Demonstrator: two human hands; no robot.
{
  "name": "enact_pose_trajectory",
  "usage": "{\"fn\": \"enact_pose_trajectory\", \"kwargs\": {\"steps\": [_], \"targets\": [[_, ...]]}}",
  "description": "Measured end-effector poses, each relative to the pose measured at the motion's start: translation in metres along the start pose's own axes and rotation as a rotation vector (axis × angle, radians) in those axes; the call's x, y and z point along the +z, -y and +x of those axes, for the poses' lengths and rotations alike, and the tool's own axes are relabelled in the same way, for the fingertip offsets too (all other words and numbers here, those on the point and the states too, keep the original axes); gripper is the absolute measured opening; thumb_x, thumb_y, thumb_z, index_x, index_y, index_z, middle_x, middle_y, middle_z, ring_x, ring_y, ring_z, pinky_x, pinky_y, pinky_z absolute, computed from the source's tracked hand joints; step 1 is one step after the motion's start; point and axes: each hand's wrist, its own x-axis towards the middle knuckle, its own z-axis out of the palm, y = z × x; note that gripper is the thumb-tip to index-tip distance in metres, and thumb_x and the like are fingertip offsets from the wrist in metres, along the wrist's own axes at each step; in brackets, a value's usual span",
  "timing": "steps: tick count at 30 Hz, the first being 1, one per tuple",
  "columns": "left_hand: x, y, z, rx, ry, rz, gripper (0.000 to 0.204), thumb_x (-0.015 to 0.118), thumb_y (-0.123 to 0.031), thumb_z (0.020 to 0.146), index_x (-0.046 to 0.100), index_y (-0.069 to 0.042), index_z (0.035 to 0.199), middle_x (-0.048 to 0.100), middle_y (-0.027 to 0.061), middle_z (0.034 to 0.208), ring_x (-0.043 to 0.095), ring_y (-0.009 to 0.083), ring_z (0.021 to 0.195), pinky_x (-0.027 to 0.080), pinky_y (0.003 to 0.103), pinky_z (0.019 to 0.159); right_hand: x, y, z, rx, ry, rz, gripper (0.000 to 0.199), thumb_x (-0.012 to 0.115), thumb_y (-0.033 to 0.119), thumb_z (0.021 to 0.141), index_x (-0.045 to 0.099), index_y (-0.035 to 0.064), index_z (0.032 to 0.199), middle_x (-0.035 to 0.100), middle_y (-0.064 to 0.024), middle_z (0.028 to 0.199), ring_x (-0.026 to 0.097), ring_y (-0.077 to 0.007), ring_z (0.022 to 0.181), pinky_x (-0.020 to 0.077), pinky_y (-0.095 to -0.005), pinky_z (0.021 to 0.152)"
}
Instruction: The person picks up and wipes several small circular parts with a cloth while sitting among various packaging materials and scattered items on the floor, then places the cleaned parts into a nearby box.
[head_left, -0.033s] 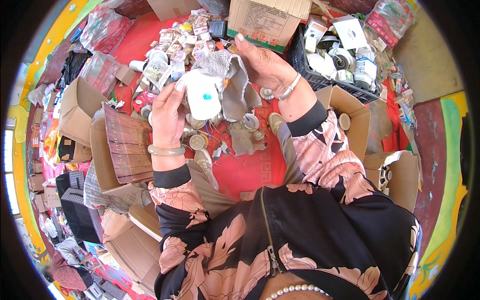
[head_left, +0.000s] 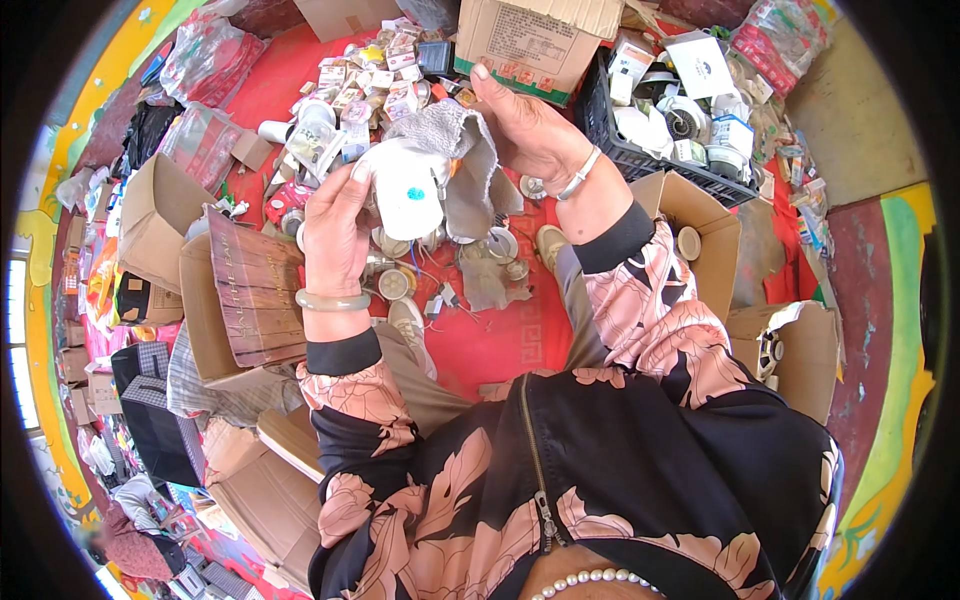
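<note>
Thumb and fingers of my left hand pinch the left edge of a white, smooth, rounded piece with a blue spot on its face. A thick grey cloth lies bunched over the top and right side of that piece. My right hand is behind the cloth's right side, thumb raised, its fingers curled and partly hidden by the cloth. Small round lamp parts and loose wires lie on the red floor mat below, between my feet.
A heap of small boxes lies ahead, beside a cardboard carton. At far right, a black crate holds lamp parts. Open cartons flank me, one on the left and one on the right.
</note>
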Motion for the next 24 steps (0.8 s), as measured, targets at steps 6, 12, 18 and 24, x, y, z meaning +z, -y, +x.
{"fn": "enact_pose_trajectory", "kwargs": {"steps": [6, 12, 18, 24], "targets": [[0.002, 0.001, -0.001, 0.005, 0.038, 0.119, 0.024, 0.053, -0.014, 0.088, 0.058, 0.003, 0.105, 0.062, 0.0058, 0.087, 0.06, 0.0112, 0.072, 0.052, 0.025, 0.059, -0.015, -0.008, 0.009, 0.077, 0.178, -0.826, 0.026, 0.062, 0.013, 0.08, 0.061, -0.0025, 0.1, 0.063, -0.0023, 0.087, 0.056, -0.0078, 0.079, 0.045, -0.0228, 0.076], [-0.001, -0.002, -0.005, -0.001, 0.05, 0.108, 0.023, 0.055, -0.013, 0.087, 0.059, 0.003, 0.103, 0.062, 0.0051, 0.085, 0.059, 0.0099, 0.07, 0.05, 0.023, 0.058, -0.013, -0.005, 0.004, 0.119, 0.211, -0.72, 0.024, 0.065, 0.017, 0.077, 0.064, -0.001, 0.093, 0.063, -0.0024, 0.081, 0.055, -0.0079, 0.072, 0.0432, -0.0217, 0.069], [-0.003, -0.007, -0.004, -0.011, 0.071, 0.191, 0.021, 0.056, -0.014, 0.086, 0.061, 0.003, 0.099, 0.062, 0.0044, 0.084, 0.058, 0.0086, 0.07, 0.049, 0.021, 0.059, 0.006, 0.0, -0.008, 0.104, 0.058, -0.536, 0.028, 0.066, 0.03, 0.08, 0.065, 0.0018, 0.082, 0.06, 0.0014, 0.071, 0.052, -0.0054, 0.067, 0.0422, -0.0204, 0.065], [-0.001, 0.0, -0.002, -0.039, 0.071, 0.189, 0.022, 0.057, -0.013, 0.086, 0.061, 0.003, 0.1, 0.062, 0.0035, 0.084, 0.058, 0.008, 0.07, 0.048, 0.021, 0.058, -0.019, -0.013, 0.009, 0.046, 0.181, -0.9, 0.023, 0.067, 0.02, 0.077, 0.064, -0.0008, 0.087, 0.062, 0.0021, 0.072, 0.052, -0.0045, 0.068, 0.0414, -0.0205, 0.063]]}}
